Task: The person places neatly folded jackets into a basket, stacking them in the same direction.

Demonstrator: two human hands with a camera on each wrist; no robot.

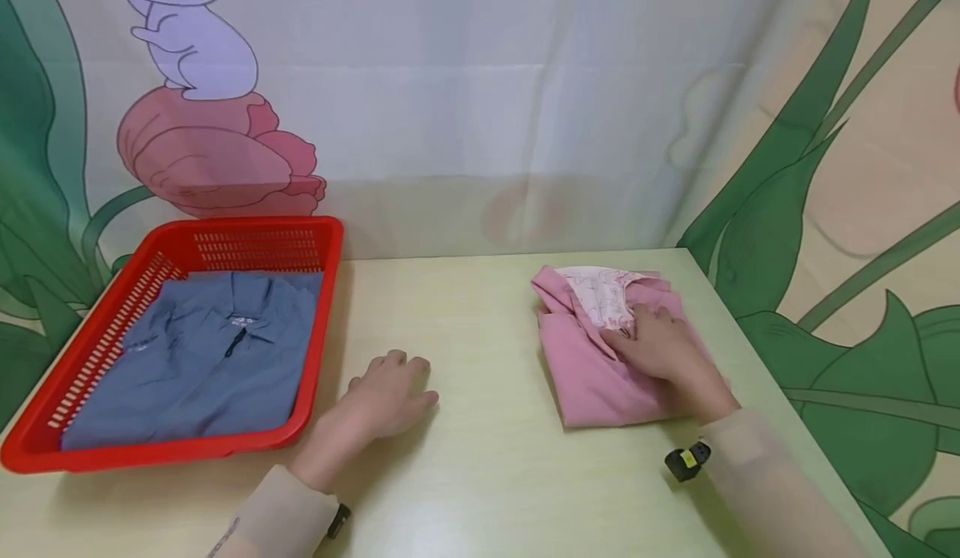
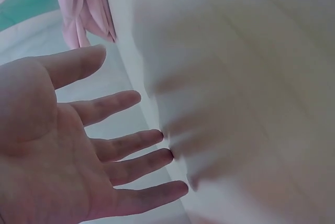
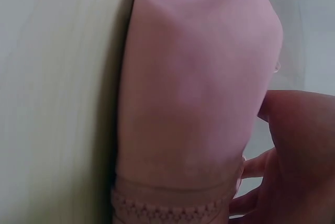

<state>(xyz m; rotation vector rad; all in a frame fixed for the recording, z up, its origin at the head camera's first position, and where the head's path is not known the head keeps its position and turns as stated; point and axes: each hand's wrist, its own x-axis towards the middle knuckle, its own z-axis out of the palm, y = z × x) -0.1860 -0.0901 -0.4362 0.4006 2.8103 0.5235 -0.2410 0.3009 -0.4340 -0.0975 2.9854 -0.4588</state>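
A folded pink garment (image 1: 600, 383) lies at the right of the table, its white patterned neck lining showing at the top. My right hand (image 1: 660, 346) rests on it beside the neckline, thumb spread from the fingers. In the right wrist view, the pink cloth (image 3: 193, 77) fills the middle, with a lace-like trim at its lower end; the hand (image 3: 301, 150) touches its side. My left hand (image 1: 386, 396) is between basket and garment, holding nothing. Its fingers (image 2: 131, 145) are spread, tips right at the tabletop in the left wrist view.
A red plastic basket (image 1: 321, 350) with slotted walls stands on the left, holding a folded blue-grey collared shirt (image 1: 217, 366). The pale wooden table (image 1: 465, 475) ends at a printed curtain (image 1: 450, 125) behind, and its right edge runs close to the garment.
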